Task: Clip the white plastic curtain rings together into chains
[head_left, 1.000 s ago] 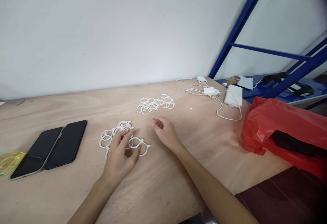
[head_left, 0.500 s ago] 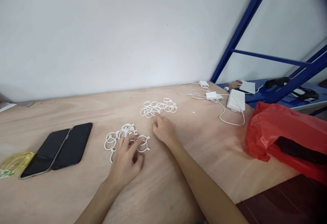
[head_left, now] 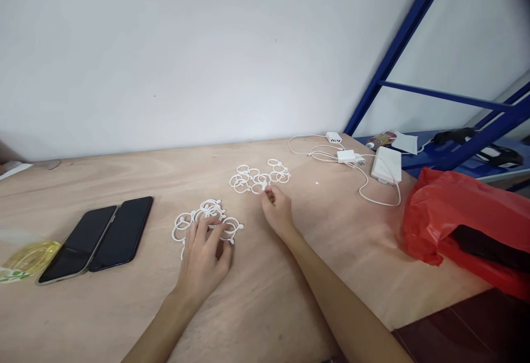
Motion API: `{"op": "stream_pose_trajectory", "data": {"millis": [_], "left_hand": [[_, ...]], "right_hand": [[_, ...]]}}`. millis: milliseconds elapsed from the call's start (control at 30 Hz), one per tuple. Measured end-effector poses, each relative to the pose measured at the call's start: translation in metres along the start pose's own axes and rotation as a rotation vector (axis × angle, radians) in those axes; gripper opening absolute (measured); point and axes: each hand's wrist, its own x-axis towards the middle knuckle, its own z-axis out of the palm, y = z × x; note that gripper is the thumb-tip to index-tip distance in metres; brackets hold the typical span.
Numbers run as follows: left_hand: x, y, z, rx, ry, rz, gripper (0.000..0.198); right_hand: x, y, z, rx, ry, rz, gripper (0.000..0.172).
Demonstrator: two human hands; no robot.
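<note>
Two heaps of white plastic rings lie on the wooden table (head_left: pixel 269 296). My left hand (head_left: pixel 205 261) rests flat on the near heap of rings (head_left: pixel 186 222), fingers stretched over it. My right hand (head_left: pixel 278 208) has reached the far heap of rings (head_left: pixel 256 175), and its fingertips pinch a ring at that heap's near edge.
Two dark phones (head_left: pixel 99 238) lie side by side at the left, beside a yellow plastic item (head_left: pixel 27 258). White chargers, cables and a power bank (head_left: pixel 387 164) sit at the back right. A red plastic bag (head_left: pixel 464 214) lies at the right edge. Blue shelving (head_left: pixel 434 95) stands behind.
My right hand has moved forward from the table's middle to the far heap and closed on a ring. My left hand stays on the near heap, which has bunched slightly.
</note>
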Motion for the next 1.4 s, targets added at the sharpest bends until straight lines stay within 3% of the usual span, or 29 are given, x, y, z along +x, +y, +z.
{"op": "stream_pose_trajectory", "data": {"millis": [133,267,467,600,767,933,1233,1300,1400], "left_hand": [[0.000,0.000,0.001,-0.018,0.016,0.017,0.020],[0.000,0.000,0.001,-0.060,0.060,0.043,0.018],[0.000,0.000,0.000,-0.218,0.072,0.046,0.038],[0.000,0.003,-0.004,-0.316,0.092,0.052,0.053],[-0.002,0.011,-0.012,-0.424,0.017,0.079,0.061],[-0.003,0.015,-0.014,-0.490,-0.005,0.089,0.058],[0.002,0.017,-0.014,-0.571,0.054,-0.019,0.040],[0.002,0.016,-0.013,-0.560,0.058,-0.052,0.036],[0.001,0.012,-0.010,-0.507,0.064,-0.089,0.034]], "right_hand": [[-0.002,-0.004,-0.009,0.538,0.057,0.237,0.014],[-0.016,-0.017,-0.014,0.777,-0.008,0.301,0.009],[-0.041,-0.042,-0.016,1.044,-0.515,0.579,0.016],[-0.046,-0.051,-0.019,1.033,-0.715,0.647,0.021],[-0.049,-0.053,-0.019,0.883,-0.928,0.637,0.025],[-0.052,-0.055,-0.017,0.757,-0.939,0.626,0.023],[-0.053,-0.055,-0.016,0.575,-0.905,0.524,0.012],[-0.052,-0.053,-0.014,0.544,-0.847,0.532,0.011],[-0.050,-0.051,-0.012,0.628,-0.644,0.527,0.008]]}}
